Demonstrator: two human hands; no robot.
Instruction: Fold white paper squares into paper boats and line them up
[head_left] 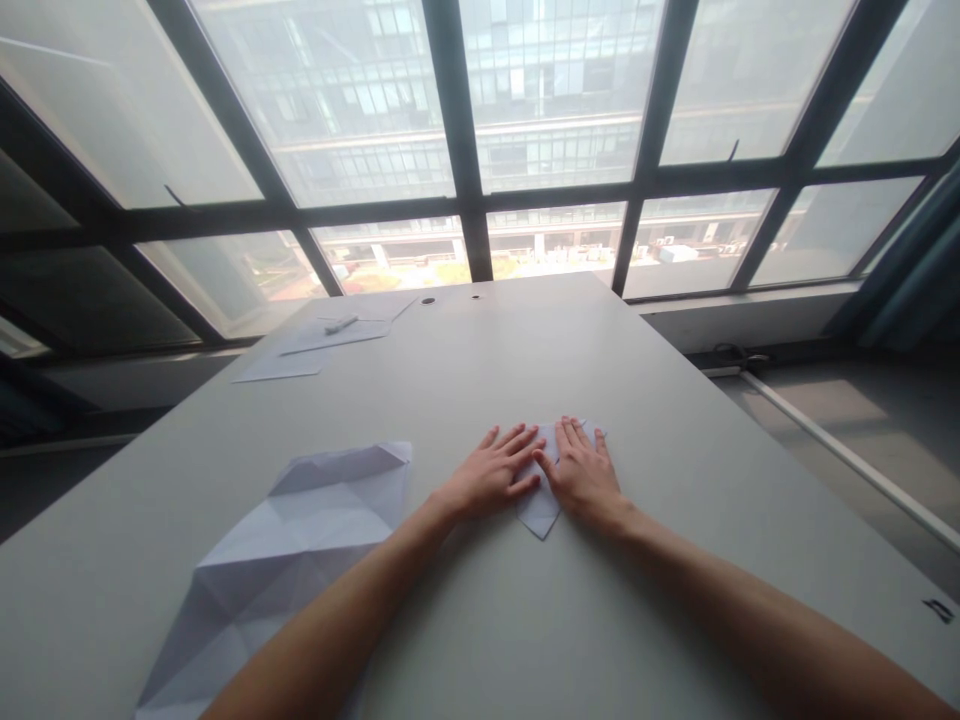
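Observation:
A small folded sheet of white paper (540,512) lies flat on the white table, its pointed end toward me. My left hand (495,468) rests palm down on its left side, fingers spread across the paper. Over the right side lies my right hand (583,468), also flat, with its fingers stretched away from me. The thumb of the right hand comes close to the left fingers near the paper's middle. Both hands cover much of the paper, so its folds are partly hidden.
To the left lies a larger creased sheet of paper (300,530), partly beneath my left forearm. Farther back, loose white sheets (300,365) carry a small whitish object (342,324). The table (480,350) reaches toward large windows (555,90). A blue curtain (915,250) hangs at right.

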